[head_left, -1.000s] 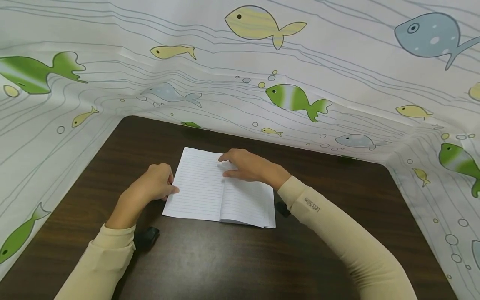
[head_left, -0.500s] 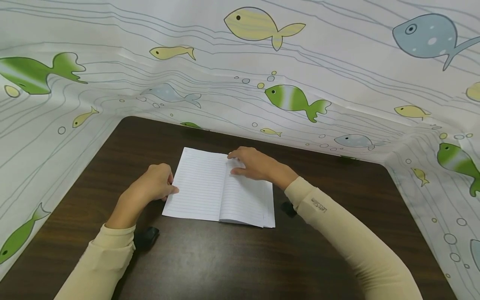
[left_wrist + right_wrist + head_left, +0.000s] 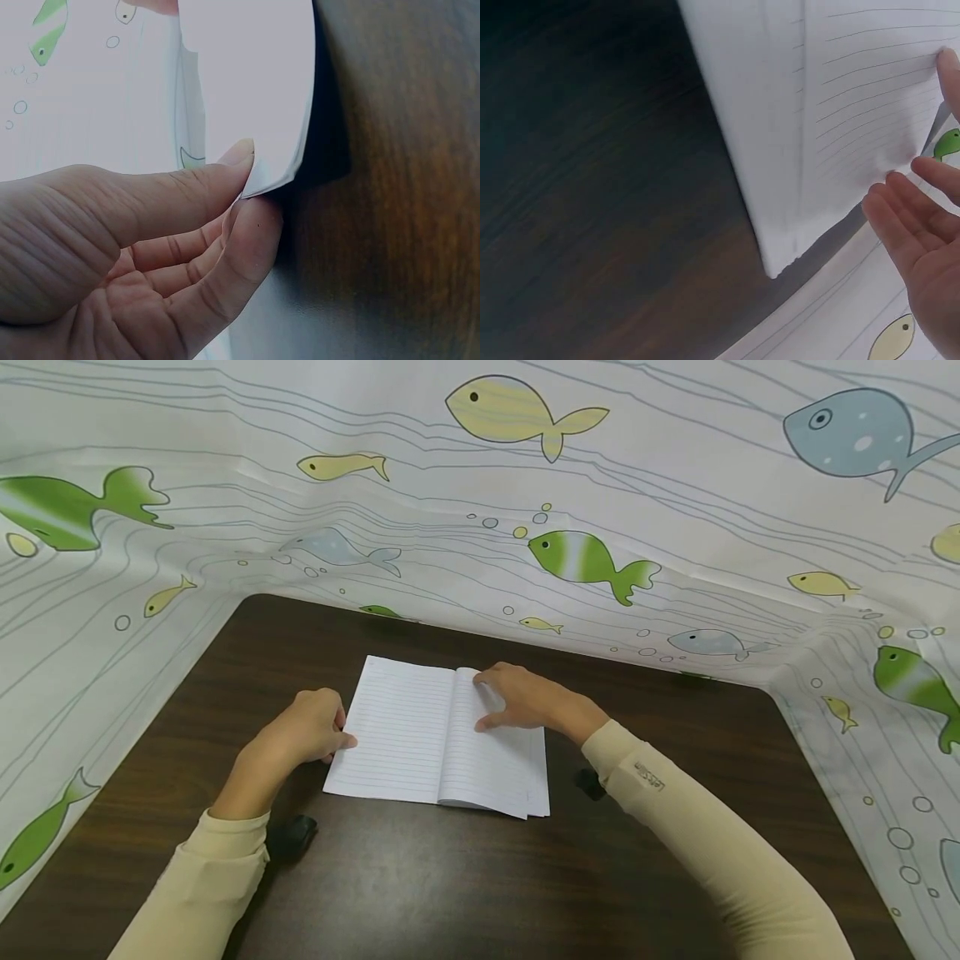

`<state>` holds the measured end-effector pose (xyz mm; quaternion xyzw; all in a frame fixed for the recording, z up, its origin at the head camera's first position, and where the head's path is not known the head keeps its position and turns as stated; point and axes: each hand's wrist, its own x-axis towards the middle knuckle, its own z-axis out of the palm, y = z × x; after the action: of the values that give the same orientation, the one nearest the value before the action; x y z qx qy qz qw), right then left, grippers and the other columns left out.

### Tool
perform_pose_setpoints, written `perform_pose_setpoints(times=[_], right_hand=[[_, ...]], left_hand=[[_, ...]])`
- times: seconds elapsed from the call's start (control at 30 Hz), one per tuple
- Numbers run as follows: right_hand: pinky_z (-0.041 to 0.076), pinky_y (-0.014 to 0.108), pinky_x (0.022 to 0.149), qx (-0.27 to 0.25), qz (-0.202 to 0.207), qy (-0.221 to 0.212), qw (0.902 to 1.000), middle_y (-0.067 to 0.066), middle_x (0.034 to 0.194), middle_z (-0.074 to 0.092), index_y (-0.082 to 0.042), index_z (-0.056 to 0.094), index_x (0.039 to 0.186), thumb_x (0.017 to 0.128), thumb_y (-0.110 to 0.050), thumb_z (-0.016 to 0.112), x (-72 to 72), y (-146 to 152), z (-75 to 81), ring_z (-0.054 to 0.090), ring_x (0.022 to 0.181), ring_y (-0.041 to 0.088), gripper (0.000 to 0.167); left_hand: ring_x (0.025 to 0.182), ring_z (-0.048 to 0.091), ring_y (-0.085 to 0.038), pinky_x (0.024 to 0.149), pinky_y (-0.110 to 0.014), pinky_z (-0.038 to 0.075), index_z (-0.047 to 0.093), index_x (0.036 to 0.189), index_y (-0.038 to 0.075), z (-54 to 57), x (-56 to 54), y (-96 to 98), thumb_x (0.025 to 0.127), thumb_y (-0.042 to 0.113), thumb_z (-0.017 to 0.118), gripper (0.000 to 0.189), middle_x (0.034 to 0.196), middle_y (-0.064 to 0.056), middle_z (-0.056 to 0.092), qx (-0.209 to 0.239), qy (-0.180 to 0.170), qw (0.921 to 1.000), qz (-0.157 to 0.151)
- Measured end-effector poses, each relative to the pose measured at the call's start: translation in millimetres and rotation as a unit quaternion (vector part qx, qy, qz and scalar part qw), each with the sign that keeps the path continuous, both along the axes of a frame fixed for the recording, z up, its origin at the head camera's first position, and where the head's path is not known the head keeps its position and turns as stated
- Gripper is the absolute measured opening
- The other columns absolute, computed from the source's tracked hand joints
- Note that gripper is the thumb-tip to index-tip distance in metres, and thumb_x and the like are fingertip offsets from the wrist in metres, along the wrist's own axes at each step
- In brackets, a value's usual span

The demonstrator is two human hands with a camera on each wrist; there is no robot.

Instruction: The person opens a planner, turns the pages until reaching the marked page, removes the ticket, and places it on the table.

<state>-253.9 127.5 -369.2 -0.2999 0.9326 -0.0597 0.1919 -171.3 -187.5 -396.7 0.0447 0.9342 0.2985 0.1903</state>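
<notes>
An open notebook (image 3: 397,735) with ruled white pages lies on the dark table, its fold running roughly front to back. My left hand (image 3: 303,731) pinches the left edge; the left wrist view shows thumb and index finger on the pages' edge (image 3: 259,82). Over the upper part of the right-hand page (image 3: 483,768) is my right hand (image 3: 528,697), fingers spread and slightly bent. In the right wrist view, its thumb touches the ruled page (image 3: 870,82) and the other fingers are at the page's far edge. That page bulges near the fold.
Dark wood-grain table (image 3: 420,877) surrounds the notebook. A white sheet printed with fish (image 3: 450,485) rises at the back and both sides. Small black objects show at the left wrist (image 3: 296,837) and under the right wrist (image 3: 590,783).
My right hand has slid rightward from around the fold onto the right-hand page, uncovering the top of the fold. The left hand keeps its place at the left edge.
</notes>
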Motion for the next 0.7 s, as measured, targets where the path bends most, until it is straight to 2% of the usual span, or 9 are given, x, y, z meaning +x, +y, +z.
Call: perform_pose_setpoints(times=[0.23, 0.7], right_hand=[[0.04, 0.048, 0.125, 0.012, -0.022, -0.011, 0.9996, 0.018, 0.167, 0.045, -0.005, 0.046, 0.161, 0.094, -0.045, 0.084, -0.5, 12.2, -5.2, 0.046, 0.154, 0.033, 0.087], [0.042, 0.051, 0.123, 0.017, -0.043, -0.002, 0.9989, 0.021, 0.166, 0.045, -0.003, 0.044, 0.162, 0.097, -0.042, 0.081, -3.4, 32.5, -9.2, 0.047, 0.152, 0.036, 0.084]], left_hand=[[0.068, 0.074, -0.021, 0.065, -0.036, 0.054, 0.061, 0.103, -0.012, 0.1, 0.7, 0.3, 0.098, 0.006, 0.076, 0.024, 0.093, -0.025, 0.069, -0.002, -0.003, 1.0, 0.002], [0.069, 0.074, -0.021, 0.066, -0.036, 0.053, 0.061, 0.103, -0.011, 1.2, 0.4, 0.9, 0.098, 0.007, 0.076, 0.024, 0.094, -0.025, 0.068, -0.006, -0.009, 0.9999, 0.006]])
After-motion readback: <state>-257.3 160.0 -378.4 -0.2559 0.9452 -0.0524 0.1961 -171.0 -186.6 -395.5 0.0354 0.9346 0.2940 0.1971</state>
